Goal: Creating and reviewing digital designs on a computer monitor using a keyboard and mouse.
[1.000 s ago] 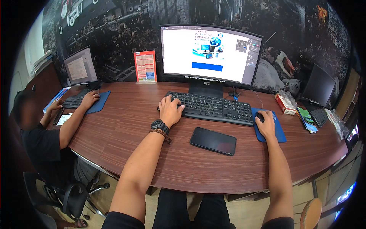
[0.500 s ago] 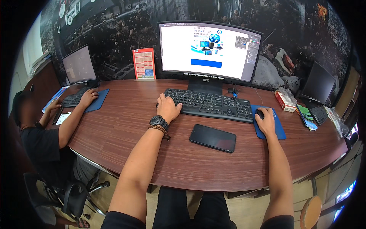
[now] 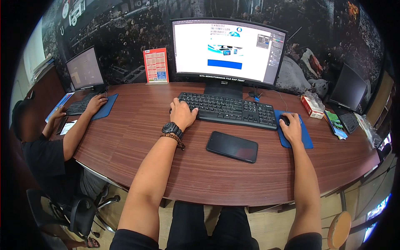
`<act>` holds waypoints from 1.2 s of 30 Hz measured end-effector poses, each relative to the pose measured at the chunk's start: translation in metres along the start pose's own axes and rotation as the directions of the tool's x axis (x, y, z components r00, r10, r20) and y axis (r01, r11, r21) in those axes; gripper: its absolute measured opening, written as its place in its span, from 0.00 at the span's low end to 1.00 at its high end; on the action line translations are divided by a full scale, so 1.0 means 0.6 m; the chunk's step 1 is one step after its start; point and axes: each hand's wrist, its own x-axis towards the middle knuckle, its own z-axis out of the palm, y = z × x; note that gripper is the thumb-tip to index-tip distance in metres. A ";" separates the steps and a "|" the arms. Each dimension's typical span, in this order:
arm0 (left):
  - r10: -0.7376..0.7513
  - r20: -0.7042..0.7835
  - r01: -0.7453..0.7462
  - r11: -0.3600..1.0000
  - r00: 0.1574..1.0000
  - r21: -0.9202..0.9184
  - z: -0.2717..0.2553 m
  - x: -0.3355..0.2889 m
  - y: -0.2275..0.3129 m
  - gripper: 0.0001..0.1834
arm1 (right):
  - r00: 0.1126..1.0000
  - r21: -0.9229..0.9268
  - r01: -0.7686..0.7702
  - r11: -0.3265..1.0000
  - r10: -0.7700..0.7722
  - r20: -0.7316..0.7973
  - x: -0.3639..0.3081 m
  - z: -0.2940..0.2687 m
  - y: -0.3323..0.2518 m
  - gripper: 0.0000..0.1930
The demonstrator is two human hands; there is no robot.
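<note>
My left hand (image 3: 182, 114) rests on the left end of a black keyboard (image 3: 233, 109), its fingers apart over the keys and holding nothing. A black watch (image 3: 170, 128) and a brown beaded bracelet (image 3: 173, 138) circle that wrist. At the keyboard's right end, my right hand (image 3: 292, 130) is curled over a black computer mouse (image 3: 285, 120), which it mostly hides. Under the mouse lies a blue mouse pad (image 3: 306, 139). Behind the keyboard stands a wide monitor (image 3: 196, 52), displaying a page layout with a blue bar and small pictures of devices.
A dark smartphone (image 3: 232, 146) lies between my forearms on the wooden desk (image 3: 129, 137). A red calendar (image 3: 156, 66) stands left of the monitor. Another person (image 3: 46, 154) works at a second monitor (image 3: 85, 71) on the left. On the right are a tissue box (image 3: 311, 107) and a dark screen (image 3: 349, 89).
On the monitor, much of the page's globe-and-computer picture has turned white, leaving only parts of it. The view has shifted slightly. Both my hands stay in place on the keyboard and mouse.
</note>
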 end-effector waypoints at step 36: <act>-0.012 0.037 0.011 1.000 0.999 0.029 0.000 0.005 -0.005 0.32 | 0.997 0.037 0.069 0.997 -0.068 -0.025 0.006 0.012 0.017 0.17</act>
